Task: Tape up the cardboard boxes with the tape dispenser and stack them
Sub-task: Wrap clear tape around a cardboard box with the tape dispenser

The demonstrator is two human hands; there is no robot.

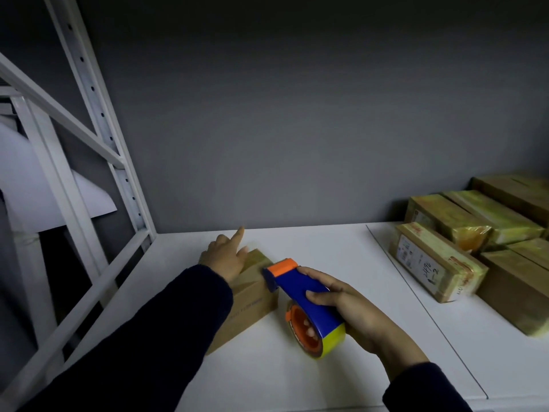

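Observation:
A small brown cardboard box [252, 301] lies on the white shelf [341, 257], left of centre. My left hand [225, 257] rests flat on the box's top far end, index finger pointing toward the wall. My right hand [350, 313] grips a blue and orange tape dispenser [300, 295] loaded with a yellowish tape roll. The dispenser's orange cutter end touches the box's top right edge. My dark left sleeve hides the box's near left part.
Several taped cardboard boxes [439, 260] are piled at the right end of the shelf, some stacked. A white metal rack upright [118, 162] and its braces stand at the left. A grey wall [297, 129] closes the back. A seam [427, 313] crosses the shelf.

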